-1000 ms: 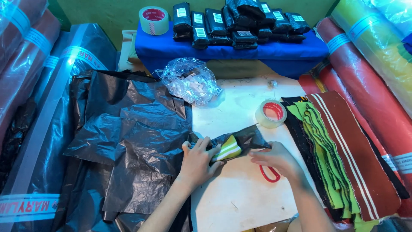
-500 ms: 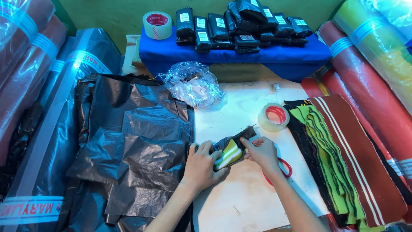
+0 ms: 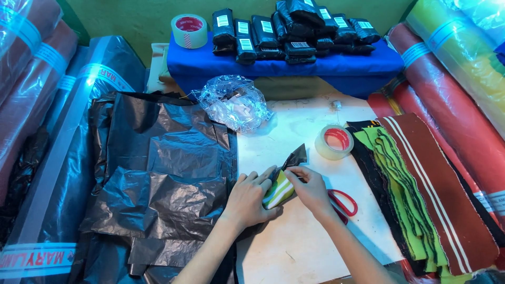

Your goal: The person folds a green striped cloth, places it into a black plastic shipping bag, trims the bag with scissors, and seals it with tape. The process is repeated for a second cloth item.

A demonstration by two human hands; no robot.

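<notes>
My left hand presses down on a small folded bundle of green and white striped cloth lying on the white board. My right hand grips the black plastic wrap at the bundle's upper end, folding it over the cloth. Both hands touch the bundle, left of a pair of red-handled scissors.
A tape roll lies behind the hands, another on the blue cushion with several black wrapped packets. Black plastic sheets spread at left, a crumpled clear bag behind. Stacked striped cloth pieces and fabric rolls at right.
My right hand has moved left onto the bundle and pulled the black wrap up over it. The bundle is more tightly folded; the scissors are now uncovered.
</notes>
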